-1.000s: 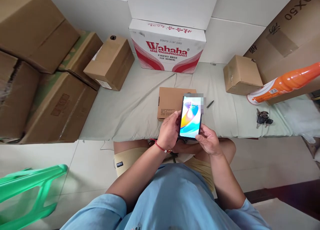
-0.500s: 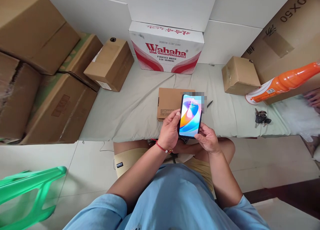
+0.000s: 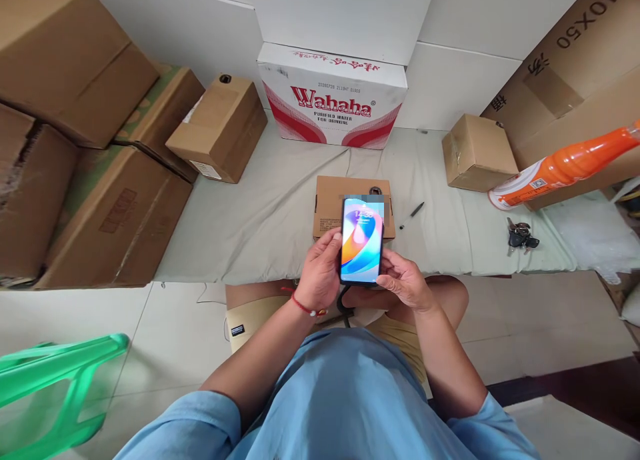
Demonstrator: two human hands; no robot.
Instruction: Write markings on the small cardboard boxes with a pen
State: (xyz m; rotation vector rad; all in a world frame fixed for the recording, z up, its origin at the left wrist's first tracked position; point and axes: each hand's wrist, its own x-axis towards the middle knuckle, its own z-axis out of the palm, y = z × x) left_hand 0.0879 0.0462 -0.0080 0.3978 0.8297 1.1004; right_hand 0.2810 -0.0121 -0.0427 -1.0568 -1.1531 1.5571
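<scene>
A smartphone (image 3: 362,243) with its screen lit in bright swirls of colour is held upright between both hands, above the table's front edge. My left hand (image 3: 323,270) grips its left side, thumb along the edge and a red string bracelet at the wrist. My right hand (image 3: 406,280) holds the lower right side, its thumb by the bottom corner. Behind the phone lies a flat brown cardboard box (image 3: 327,200), partly covered by it. A dark pen (image 3: 413,215) rests on the cloth to the right of that box.
A white Wahaha carton (image 3: 335,107) stands against the wall. Brown boxes (image 3: 120,207) are stacked at the left, with a smaller box (image 3: 217,130) beside them. At the right are another small box (image 3: 480,152), an orange bottle (image 3: 565,170) and keys (image 3: 521,235). A green stool (image 3: 75,387) stands lower left.
Both hands have moved the phone left and slightly down, uncovering more of the flat box and the pen. A person's hand at the far right edge has gone out of view.
</scene>
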